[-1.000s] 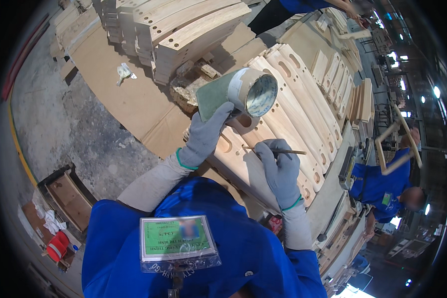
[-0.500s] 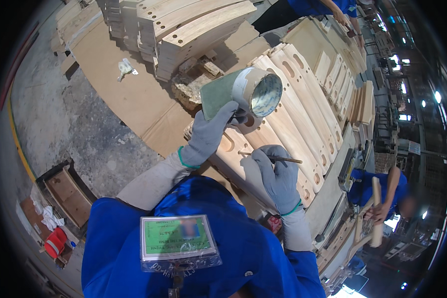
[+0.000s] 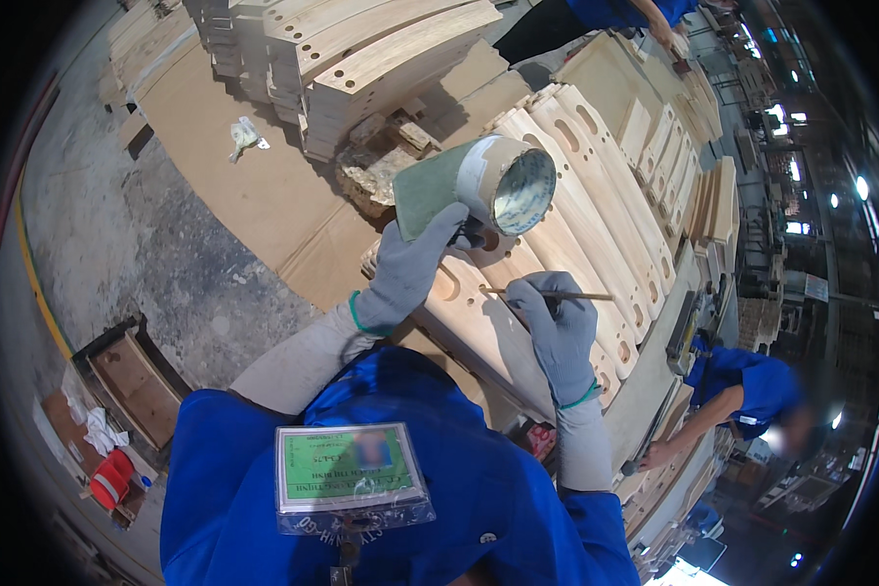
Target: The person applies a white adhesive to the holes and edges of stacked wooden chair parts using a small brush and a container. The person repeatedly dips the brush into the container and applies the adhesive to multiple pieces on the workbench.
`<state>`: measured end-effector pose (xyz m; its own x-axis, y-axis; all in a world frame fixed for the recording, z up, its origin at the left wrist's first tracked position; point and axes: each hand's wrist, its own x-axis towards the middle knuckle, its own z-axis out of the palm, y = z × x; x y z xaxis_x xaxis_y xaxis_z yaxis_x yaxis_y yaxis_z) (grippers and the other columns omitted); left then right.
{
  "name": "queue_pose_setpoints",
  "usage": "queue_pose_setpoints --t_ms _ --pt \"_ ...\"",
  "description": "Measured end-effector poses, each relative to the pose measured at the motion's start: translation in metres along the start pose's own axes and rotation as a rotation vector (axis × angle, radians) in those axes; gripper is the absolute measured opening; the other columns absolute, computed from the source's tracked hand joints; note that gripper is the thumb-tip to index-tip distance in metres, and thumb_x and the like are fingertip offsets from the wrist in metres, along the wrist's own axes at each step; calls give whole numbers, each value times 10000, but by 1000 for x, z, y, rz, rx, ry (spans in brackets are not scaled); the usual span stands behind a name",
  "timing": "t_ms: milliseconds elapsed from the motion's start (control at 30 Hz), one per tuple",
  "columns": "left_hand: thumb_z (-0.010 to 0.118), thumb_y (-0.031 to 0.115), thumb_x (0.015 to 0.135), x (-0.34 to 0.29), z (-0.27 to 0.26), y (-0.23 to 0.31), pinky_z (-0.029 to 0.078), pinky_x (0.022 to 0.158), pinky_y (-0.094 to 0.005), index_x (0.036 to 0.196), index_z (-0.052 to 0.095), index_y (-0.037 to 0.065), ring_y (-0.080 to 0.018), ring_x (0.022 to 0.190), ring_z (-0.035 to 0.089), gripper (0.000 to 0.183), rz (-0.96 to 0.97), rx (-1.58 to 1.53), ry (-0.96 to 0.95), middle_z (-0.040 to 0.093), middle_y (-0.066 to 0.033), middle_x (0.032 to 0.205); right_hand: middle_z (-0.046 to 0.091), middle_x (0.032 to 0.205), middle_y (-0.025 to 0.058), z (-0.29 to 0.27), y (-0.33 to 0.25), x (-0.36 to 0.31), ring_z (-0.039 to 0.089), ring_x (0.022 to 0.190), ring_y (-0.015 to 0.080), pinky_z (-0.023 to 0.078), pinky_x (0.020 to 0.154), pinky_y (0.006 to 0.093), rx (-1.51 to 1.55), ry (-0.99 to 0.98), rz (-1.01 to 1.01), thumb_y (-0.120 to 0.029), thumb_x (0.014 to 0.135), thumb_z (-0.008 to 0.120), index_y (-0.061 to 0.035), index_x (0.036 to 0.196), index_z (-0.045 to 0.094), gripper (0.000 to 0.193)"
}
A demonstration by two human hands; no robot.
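Observation:
My gloved left hand (image 3: 405, 273) is closed round a tilted, open-mouthed pot (image 3: 430, 186), green at one end and beige with a white band near the mouth. Its inside looks smeared. A thin wooden stick (image 3: 593, 296), perhaps a fine brush, is pinched in my gloved right hand (image 3: 562, 337). The stick's left end is at a small hole in the nearest pale wooden slat (image 3: 474, 317), below the pot; contact cannot be made out. More slats with oval slots and round holes (image 3: 596, 205) lie side by side beyond it.
Stacked curved wooden pieces (image 3: 400, 49) stand at the far left beside a brown board (image 3: 215, 176) bearing a crumpled wrapper (image 3: 247, 137). A rough block (image 3: 366, 176) is behind the pot. One co-worker (image 3: 752, 391) is at the right, another (image 3: 615, 12) at the far edge.
My right hand and the stick have shifted slightly right and away from me. The left hand and pot barely move. The right co-worker's arm now reaches down; the wooden frame has left their hand.

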<state>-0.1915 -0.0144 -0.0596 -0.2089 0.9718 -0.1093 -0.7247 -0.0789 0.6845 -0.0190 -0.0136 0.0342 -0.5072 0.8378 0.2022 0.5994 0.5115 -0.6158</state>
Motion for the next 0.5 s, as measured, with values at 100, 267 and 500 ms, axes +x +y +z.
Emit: queue_pose_setpoints --t_ms 100,267,500 --pt "564 117 882 -1 -2 -2 507 688 -224 1048 589 -24 -120 799 633 219 59 100 -25 647 -72 925 571 811 94 4 2 -4 573 717 235 450 574 315 -37 4 3 -24 678 695 -39 900 634 231" --pt "540 100 898 -4 2 4 512 673 -234 1067 566 -38 -130 786 623 219 22 121 -28 634 -85 925 578 816 94 3 -3 -6 575 720 248 451 568 317 -40 20 -5 -46 674 704 -44 899 637 235" --pt "522 87 908 0 12 6 481 618 -214 1027 581 -29 -99 713 597 177 64 -34 -30 634 -65 844 612 860 121 -35 -23 -14 606 746 218 497 629 292 143 188 130 36 704 669 -10 914 615 222"
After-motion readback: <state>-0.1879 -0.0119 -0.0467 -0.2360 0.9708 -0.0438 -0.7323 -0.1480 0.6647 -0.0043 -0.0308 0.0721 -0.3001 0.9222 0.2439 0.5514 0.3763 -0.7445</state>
